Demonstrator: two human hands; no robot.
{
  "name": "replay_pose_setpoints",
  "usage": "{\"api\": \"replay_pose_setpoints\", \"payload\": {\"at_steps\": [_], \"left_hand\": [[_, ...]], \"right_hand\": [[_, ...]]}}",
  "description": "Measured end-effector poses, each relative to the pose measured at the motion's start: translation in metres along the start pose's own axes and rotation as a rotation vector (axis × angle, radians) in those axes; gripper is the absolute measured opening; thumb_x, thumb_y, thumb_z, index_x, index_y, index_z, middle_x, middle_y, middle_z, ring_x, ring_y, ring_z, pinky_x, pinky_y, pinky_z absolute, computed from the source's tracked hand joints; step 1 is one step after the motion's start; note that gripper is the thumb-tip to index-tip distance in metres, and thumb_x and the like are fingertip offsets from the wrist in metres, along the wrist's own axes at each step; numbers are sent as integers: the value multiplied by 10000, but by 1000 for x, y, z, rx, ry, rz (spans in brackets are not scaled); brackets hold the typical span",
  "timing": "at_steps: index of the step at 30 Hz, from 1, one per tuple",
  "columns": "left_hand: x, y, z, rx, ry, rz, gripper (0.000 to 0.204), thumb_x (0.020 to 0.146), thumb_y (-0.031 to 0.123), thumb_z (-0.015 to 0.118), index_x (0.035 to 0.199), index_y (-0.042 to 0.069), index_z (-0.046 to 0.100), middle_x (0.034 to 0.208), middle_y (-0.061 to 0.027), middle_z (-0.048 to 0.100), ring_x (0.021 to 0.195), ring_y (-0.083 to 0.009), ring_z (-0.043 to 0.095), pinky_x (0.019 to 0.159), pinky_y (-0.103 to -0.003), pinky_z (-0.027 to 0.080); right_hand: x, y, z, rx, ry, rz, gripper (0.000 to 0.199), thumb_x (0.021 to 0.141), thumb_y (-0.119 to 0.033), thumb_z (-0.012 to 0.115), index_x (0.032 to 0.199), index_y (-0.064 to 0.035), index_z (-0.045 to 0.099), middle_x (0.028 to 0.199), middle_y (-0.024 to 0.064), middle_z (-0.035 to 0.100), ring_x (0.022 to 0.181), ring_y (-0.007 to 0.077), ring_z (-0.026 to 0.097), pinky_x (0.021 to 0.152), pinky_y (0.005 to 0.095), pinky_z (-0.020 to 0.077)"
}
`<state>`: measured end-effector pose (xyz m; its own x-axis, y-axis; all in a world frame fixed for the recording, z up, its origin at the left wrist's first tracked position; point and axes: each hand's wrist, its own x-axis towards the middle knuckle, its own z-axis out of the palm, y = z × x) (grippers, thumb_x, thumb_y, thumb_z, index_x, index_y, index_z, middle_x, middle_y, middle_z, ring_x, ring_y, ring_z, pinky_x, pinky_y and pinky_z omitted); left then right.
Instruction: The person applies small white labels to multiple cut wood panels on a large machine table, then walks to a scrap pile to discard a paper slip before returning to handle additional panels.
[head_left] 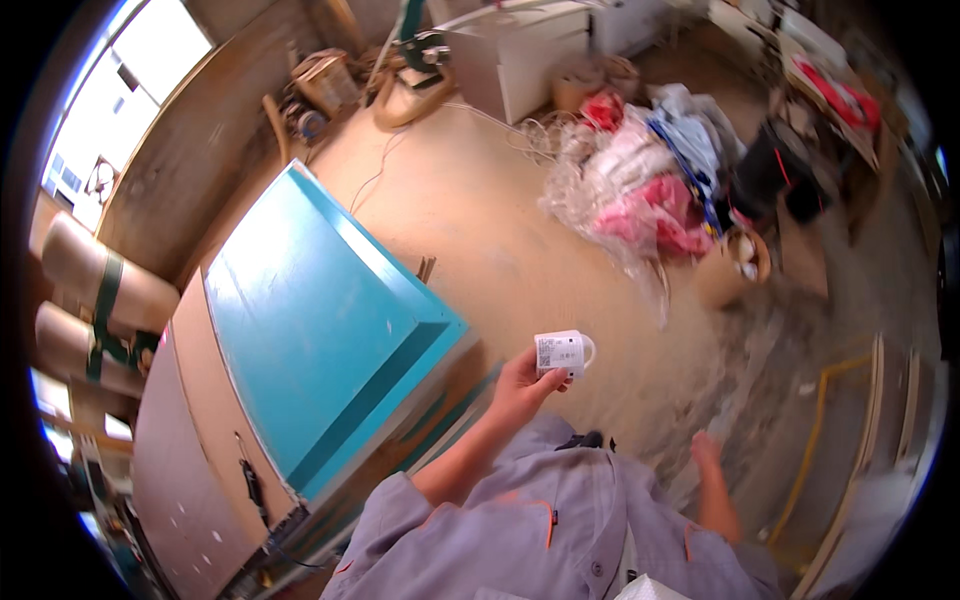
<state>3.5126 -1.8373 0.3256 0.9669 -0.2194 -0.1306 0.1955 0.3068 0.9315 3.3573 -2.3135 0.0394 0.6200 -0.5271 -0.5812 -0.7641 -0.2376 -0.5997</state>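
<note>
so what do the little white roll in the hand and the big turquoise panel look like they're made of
The small white roll in the left hand: probably paper or plastic tape; matte, with a printed label patch. The large turquoise panel: seemingly painted or laminated board; smooth, slightly glossy, catching window light, with a pale, wood-like edge. Neither is certain.

Bright window glare, warped blurry rim

A woodworking workshop: plywood-walled room, dusty floor, large turquoise panel on a workbench, rolled material, scrap pile.
</note>
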Motion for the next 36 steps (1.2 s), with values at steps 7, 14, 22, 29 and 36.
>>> {"api": "replay_pose_setpoints", "payload": {"at_steps": [7, 14, 22, 29, 36], "left_hand": [[172, -11, -59, -102, 229, 85, 245, 877, 38, 596, 1117, -10, 579, 970, -87, 662, 847, -156, 635, 732, -300, 521], [356, 46, -137, -111, 310, 109, 303, 887, 85, 602, 1172, -3, 550, 970, -75, 662, 800, -118, 626, 704, -277, 525], [529, 143, -278, 91, 459, 192, 300, 882, 111, 613, 1153, -5, 560, 938, -60, 660, 798, -113, 621, 701, -269, 512], [650, 224, -414, 8, 698, 198, 318, 879, 90, 612, 1176, -3, 546, 943, -63, 651, 812, -121, 621, 714, -273, 518], [697, 269, -592, -131, 1090, 287, 308, 873, 69, 604, 1165, -16, 555, 936, -73, 662, 771, -127, 632, 687, -275, 529]], "right_hand": [[222, -379, -37, 234, 33, -477, 73, 870, -184, 584, 895, -122, 612, 704, -34, 568, 576, 62, 515, 492, 207, 401], [293, -416, 80, -362, -427, -469, 63, 845, -100, 559, 810, -94, 611, 647, -30, 533, 592, 108, 533, 506, 265, 419], [385, -552, 267, -748, -637, -171, 96, 779, -102, 570, 773, -62, 656, 681, 54, 619, 634, 204, 618, 545, 361, 482], [595, -851, 462, -1525, -477, -1111, 114, 754, -111, 572, 767, -58, 672, 710, 88, 645, 653, 241, 638, 563, 396, 496], [492, -1327, 795, -268, -716, -1028, 312, 823, -162, 632, 1058, 43, 630, 901, 94, 683, 812, 147, 625, 741, 275, 499]]}}
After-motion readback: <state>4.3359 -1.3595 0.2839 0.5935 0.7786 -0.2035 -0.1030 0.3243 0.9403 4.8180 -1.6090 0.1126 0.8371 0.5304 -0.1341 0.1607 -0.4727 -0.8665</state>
